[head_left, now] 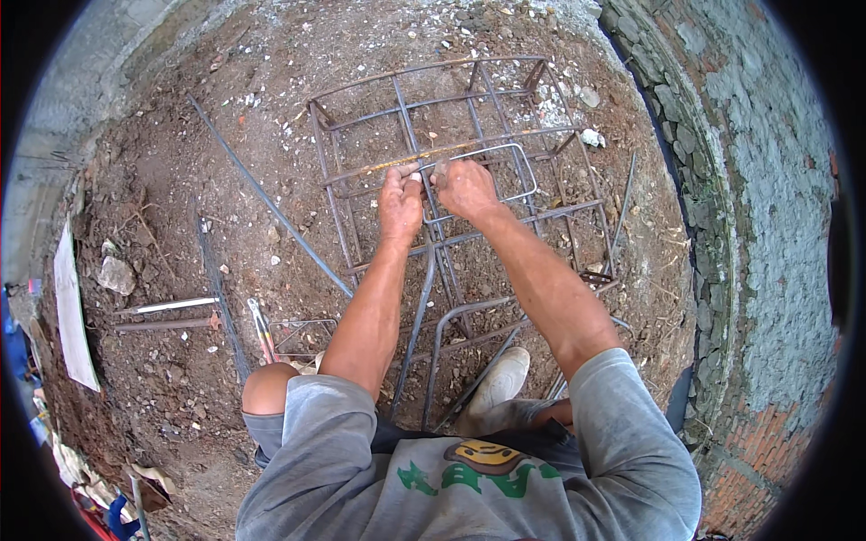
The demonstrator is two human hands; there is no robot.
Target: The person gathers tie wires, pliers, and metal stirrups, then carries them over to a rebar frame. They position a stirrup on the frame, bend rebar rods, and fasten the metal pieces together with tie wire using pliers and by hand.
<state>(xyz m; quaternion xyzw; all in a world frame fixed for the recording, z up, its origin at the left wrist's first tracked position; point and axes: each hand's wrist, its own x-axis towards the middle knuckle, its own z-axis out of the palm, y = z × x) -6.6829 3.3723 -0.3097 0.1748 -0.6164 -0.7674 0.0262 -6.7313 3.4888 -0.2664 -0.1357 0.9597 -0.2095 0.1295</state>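
A rusty rebar cage lies on the soil in front of me. Leaning across its middle is a lighter, bent steel stirrup of rectangular shape. My left hand is closed, thumb and fingers pinched together at a crossing of the bars. Right beside it, my right hand is curled shut at the stirrup's left end. Whatever small thing either hand pinches is hidden by the fingers. Long bent bars run from the cage back toward my legs.
Pincers with red handles lie left of my knee, near a bundle of thin wire. A long loose bar slants across the soil. Stones, a pale board and short bars are at left; a rough wall borders the right.
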